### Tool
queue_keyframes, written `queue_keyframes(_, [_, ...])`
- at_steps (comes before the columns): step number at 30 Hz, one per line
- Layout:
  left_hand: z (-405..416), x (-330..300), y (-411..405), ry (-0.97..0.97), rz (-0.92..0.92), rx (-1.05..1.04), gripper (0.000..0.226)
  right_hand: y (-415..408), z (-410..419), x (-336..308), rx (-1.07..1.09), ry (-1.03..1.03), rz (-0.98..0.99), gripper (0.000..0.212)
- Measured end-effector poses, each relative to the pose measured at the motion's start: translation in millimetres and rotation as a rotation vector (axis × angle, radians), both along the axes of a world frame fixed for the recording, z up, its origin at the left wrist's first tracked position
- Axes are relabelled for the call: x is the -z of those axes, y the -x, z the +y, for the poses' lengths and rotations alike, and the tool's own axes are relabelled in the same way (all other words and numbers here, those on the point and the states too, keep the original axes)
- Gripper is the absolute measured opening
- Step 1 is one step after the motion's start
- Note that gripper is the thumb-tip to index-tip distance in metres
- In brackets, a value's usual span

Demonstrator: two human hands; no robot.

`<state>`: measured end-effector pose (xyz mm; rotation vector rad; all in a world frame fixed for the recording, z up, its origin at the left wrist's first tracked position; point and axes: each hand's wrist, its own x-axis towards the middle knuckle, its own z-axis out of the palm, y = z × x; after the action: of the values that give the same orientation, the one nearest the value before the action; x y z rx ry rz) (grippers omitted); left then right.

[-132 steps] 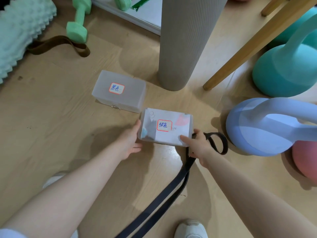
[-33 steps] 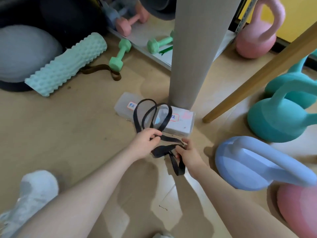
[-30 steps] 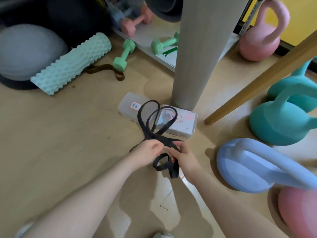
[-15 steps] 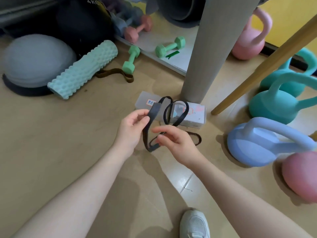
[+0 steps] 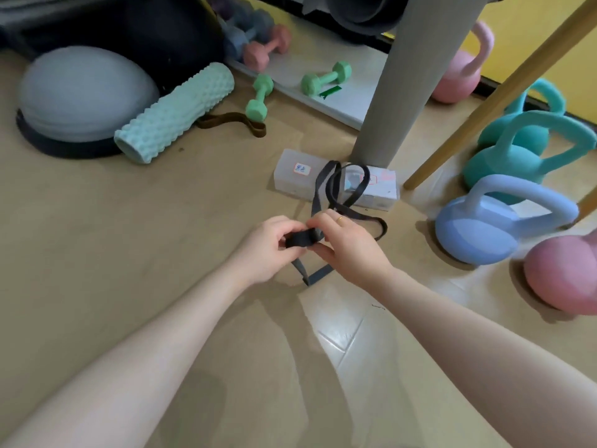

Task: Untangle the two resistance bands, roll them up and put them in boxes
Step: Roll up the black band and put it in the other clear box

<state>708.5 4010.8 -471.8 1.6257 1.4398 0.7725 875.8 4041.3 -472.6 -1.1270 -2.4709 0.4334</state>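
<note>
— Hands first: what do they have, and what differs from half a second back?
— Left hand [image 5: 269, 245] and right hand [image 5: 347, 245] are pressed close, both pinching a short folded wad of the black resistance band [image 5: 302, 238] between thumbs and curled fingers. Half a second ago the hands were apart and the band hung between them as open loops; the start of a roll has formed since. The view has also tipped up a little
— Where is the rest of the band?
— Beyond the grip, loops rise and cross in front of the two frosted boxes [image 5: 292, 174], which lie lids shut just past the hands. A strand trails right of the grip onto the floor [image 5: 129, 253], and a folded end hangs below it toward the person
— Edges, room to move?
— Bare floor left of the grip and toward the person. Beyond the boxes a grey post [image 5: 397, 92] stands touching the right one. Right of the grip sits a blue kettlebell [image 5: 484, 234], near but apart, a slanted wooden leg [image 5: 484, 101] behind it. Far left beyond: mint foam roller [image 5: 174, 114] with a brown band [image 5: 232, 122] lying beside it
</note>
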Motion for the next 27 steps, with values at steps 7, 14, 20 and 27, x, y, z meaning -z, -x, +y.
queue_keyframes(7, [-50, 61, -27, 0.002, -0.06, -0.271, 0.024, -29, -31, 47, 0.023, 0.143, 0.059, 0.015])
queue_keyframes(14, [-67, 69, -39, 0.061, -0.468, -0.333, 0.034, -17, -73, 65, 0.32, 0.812, 0.611, 0.039])
queue_keyframes(20, [-78, 76, -40, 0.014, -0.575, -0.332, 0.035, -3, -76, 72, 0.12, 0.718, 0.491, 0.032])
queue_keyframes(27, [-84, 83, -36, 0.143, -0.753, -0.538, 0.029, -17, -69, 80, 0.126, 0.824, 0.644, 0.032])
